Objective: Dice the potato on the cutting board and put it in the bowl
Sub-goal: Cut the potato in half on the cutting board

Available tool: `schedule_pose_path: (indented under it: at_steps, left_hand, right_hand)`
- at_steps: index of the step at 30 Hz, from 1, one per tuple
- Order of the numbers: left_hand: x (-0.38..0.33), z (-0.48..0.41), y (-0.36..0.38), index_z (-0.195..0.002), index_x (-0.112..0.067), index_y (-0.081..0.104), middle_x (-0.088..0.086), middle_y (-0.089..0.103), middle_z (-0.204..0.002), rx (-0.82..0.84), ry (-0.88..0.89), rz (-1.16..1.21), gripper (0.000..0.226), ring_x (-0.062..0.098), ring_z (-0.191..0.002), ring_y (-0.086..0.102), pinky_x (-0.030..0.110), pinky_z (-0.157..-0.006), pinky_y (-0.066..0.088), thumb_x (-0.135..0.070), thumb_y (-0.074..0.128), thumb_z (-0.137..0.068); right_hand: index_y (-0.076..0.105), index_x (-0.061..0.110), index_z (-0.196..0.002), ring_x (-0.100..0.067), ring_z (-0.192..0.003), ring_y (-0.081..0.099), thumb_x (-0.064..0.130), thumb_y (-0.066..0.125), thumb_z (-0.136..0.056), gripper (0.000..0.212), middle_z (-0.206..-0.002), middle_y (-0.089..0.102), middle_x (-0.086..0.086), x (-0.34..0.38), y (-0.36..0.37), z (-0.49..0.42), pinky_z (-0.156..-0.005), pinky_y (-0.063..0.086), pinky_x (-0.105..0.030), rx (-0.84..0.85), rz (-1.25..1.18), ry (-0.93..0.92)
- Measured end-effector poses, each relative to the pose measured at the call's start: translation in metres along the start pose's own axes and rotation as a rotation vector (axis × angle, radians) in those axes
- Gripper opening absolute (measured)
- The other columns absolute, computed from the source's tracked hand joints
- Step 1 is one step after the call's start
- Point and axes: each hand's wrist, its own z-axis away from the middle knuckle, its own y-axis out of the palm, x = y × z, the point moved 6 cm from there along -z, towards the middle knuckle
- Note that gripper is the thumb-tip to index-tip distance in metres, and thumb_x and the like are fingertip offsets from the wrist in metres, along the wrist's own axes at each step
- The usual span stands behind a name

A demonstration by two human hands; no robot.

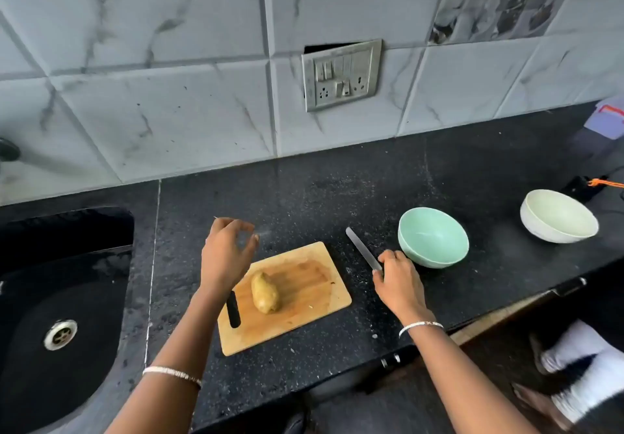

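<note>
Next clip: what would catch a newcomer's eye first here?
A whole, uncut potato lies on the wooden cutting board at the centre of the black counter. Right of the board, the right hand grips a knife with its blade pointing away, beside an empty mint-green bowl. The left hand hovers near the board's far left corner.

The left hand [226,254] and right hand [400,286] were bare, as were both forearms. A thin silver left bangle [172,374] ringed one wrist, a matching right bangle [421,326] the other. Dark clothing [354,410] showed low between the arms.
</note>
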Motion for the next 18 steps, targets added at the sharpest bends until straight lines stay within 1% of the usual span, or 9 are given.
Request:
schedule_pose_path:
  at_steps: [2, 5, 8, 11, 13, 15, 18]
  left_hand:
    - [0.003, 0.010, 0.004, -0.105, -0.026, 0.067, -0.001, 0.052, -0.119, -0.011, -0.055, 0.017, 0.018, 0.019, -0.102, 0.057, 0.034, -0.079, 0.047, -0.034, 0.065, -0.089]
    - [0.012, 0.030, 0.013, -0.105, -0.026, 0.067, -0.002, 0.052, -0.120, 0.019, -0.095, 0.026, 0.017, 0.018, -0.102, 0.058, 0.033, -0.079, 0.047, -0.033, 0.065, -0.089]
    - [0.021, 0.037, 0.013, -0.103, -0.025, 0.068, -0.003, 0.052, -0.118, 0.003, -0.130, 0.043, 0.016, 0.017, -0.102, 0.059, 0.037, -0.083, 0.050, -0.031, 0.066, -0.088]
    - [0.025, 0.044, 0.011, -0.101, -0.027, 0.068, -0.005, 0.053, -0.116, -0.024, -0.147, 0.057, 0.014, 0.014, -0.099, 0.061, 0.039, -0.083, 0.051, -0.030, 0.068, -0.087]
    - [0.027, 0.047, 0.009, -0.100, -0.028, 0.068, -0.006, 0.054, -0.115, -0.030, -0.155, 0.064, 0.013, 0.013, -0.098, 0.061, 0.040, -0.082, 0.051, -0.030, 0.068, -0.087]
    - [0.029, 0.048, 0.006, -0.101, -0.028, 0.068, -0.006, 0.054, -0.115, -0.025, -0.155, 0.071, 0.014, 0.012, -0.099, 0.061, 0.041, -0.081, 0.053, -0.031, 0.067, -0.088]
    - [0.031, 0.048, 0.002, -0.102, -0.029, 0.067, -0.007, 0.055, -0.114, -0.009, -0.144, 0.077, 0.014, 0.011, -0.099, 0.061, 0.039, -0.080, 0.053, -0.032, 0.067, -0.088]
  right_hand:
    - [0.057, 0.015, -0.111, -0.025, -0.103, 0.056, 0.031, 0.065, -0.090, 0.028, -0.110, 0.057, -0.005, -0.009, 0.003, 0.003, -0.076, 0.049, -0.034, -0.017, 0.084, 0.074]
    - [0.057, 0.016, -0.111, -0.024, -0.100, 0.056, 0.038, 0.067, -0.088, 0.033, -0.108, 0.058, -0.004, -0.018, 0.016, 0.007, -0.074, 0.051, -0.037, -0.037, 0.184, 0.093]
    - [0.059, 0.015, -0.103, -0.024, -0.093, 0.057, 0.032, 0.068, -0.089, 0.024, -0.100, 0.059, -0.004, -0.020, 0.022, 0.004, -0.068, 0.051, -0.038, -0.078, 0.166, 0.089]
    - [0.058, 0.010, -0.099, -0.028, -0.090, 0.057, 0.023, 0.064, -0.090, 0.017, -0.098, 0.060, -0.009, -0.017, 0.024, 0.006, -0.067, 0.049, -0.041, -0.098, 0.134, 0.122]
    - [0.055, 0.007, -0.098, -0.031, -0.086, 0.057, 0.017, 0.058, -0.093, 0.011, -0.098, 0.058, -0.013, -0.009, 0.022, 0.006, -0.068, 0.047, -0.041, -0.137, 0.036, 0.132]
    - [0.050, 0.007, -0.099, -0.033, -0.082, 0.057, 0.011, 0.053, -0.095, 0.006, -0.101, 0.053, -0.013, 0.001, 0.017, 0.007, -0.066, 0.043, -0.039, -0.178, -0.152, 0.134]
    - [0.048, 0.007, -0.107, -0.028, -0.084, 0.055, 0.009, 0.046, -0.098, 0.009, -0.103, 0.052, -0.009, 0.021, 0.006, 0.007, -0.067, 0.033, -0.030, -0.192, -0.384, 0.081]
